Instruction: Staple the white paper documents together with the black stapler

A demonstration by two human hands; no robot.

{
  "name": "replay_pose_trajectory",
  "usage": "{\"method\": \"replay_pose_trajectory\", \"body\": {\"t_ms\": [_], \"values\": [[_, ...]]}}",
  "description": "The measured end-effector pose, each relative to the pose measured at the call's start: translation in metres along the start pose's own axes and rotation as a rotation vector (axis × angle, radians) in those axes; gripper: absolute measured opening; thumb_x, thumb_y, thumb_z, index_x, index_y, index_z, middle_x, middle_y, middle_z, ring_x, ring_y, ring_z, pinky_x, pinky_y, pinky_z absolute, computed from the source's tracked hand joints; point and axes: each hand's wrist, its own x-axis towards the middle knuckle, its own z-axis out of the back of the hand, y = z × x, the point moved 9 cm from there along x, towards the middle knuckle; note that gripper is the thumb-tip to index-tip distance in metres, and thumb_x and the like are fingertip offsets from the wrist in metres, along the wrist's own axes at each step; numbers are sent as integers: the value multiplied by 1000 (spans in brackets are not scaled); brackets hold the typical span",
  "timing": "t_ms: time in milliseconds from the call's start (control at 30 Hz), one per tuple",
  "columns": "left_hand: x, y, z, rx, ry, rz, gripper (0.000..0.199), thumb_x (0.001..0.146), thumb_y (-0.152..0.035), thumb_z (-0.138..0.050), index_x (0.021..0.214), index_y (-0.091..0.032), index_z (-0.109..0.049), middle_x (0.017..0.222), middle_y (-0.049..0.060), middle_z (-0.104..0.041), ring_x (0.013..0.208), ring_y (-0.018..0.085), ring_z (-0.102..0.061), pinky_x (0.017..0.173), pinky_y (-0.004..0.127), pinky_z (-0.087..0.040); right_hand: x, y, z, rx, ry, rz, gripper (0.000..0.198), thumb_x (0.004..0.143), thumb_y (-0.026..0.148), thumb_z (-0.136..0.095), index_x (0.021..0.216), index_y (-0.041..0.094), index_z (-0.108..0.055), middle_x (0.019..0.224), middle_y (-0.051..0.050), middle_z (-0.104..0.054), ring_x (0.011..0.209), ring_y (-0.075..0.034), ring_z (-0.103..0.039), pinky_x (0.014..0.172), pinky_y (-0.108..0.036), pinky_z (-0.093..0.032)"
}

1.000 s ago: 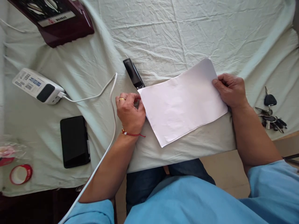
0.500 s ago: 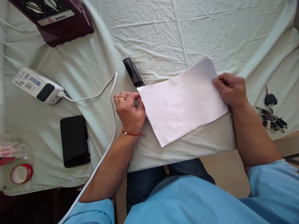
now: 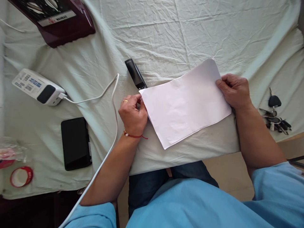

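White paper sheets, at least two in a stack, slant above the cloth with their far right corner raised. My right hand is closed on their right edge, thumb on top and fingers beneath. At the left edge, near the far left corner, my left hand is closed in a pinch on the paper; its fingertips are partly hidden. Just beyond that corner lies a glossy black object that looks like a stapler, its near end meeting the paper's edge.
A white cable runs from a white power bank across my left forearm. Left of it lie a black phone and a red tape roll. A maroon device stands far left; keys lie at right.
My left hand's fingers have curled in slightly at the paper's left edge. The sheets and my right hand have barely shifted.
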Motion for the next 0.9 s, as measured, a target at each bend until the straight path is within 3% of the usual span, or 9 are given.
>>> {"method": "replay_pose_trajectory", "body": {"t_ms": [100, 267, 500, 700, 900], "values": [[2, 5, 4, -39, -45, 31, 8, 91, -17, -72, 90, -22, -78, 76, 0, -61, 75, 19, -55, 77, 34, -44, 0, 0, 0, -10, 2, -1, 23, 91, 41, -77, 84, 20, -73, 68, 2, -57, 66, -12, -43, 63, -32, -33], [0, -7, 15, -136, -147, -26, 11, 89, -15, -69, 90, -21, -79, 77, -1, -62, 67, 13, -51, 66, 29, -41, 1, 0, 0, -17, 3, 23, 24, 91, 43, -77, 84, 20, -74, 68, 2, -57, 65, -12, -43, 62, -32, -32], [-2, -11, 23, -222, -249, -40, 8, 84, -13, -72, 79, -20, -70, 73, -3, -62, 65, 10, -54, 63, 25, -40, 0, 0, 0, -18, 4, 28, 23, 91, 42, -77, 83, 21, -73, 69, 2, -57, 66, -12, -44, 63, -33, -32], [1, 13, 10, -223, -128, 173, 15, 97, -35, -72, 94, -20, -74, 81, -1, -69, 71, 12, -60, 70, 26, -48, 0, 2, 0, -15, 7, -10, 26, 89, 46, -80, 83, 21, -73, 68, 1, -57, 67, -13, -43, 64, -34, -33], [5, 16, 0, -254, -44, 234, 9, 98, -29, -64, 96, -21, -67, 83, -1, -70, 72, 12, -64, 69, 25, -50, -1, 1, -1, 6, 11, -11, 29, 89, 50, -81, 83, 22, -74, 68, 1, -56, 66, -14, -42, 64, -34, -32]]}}
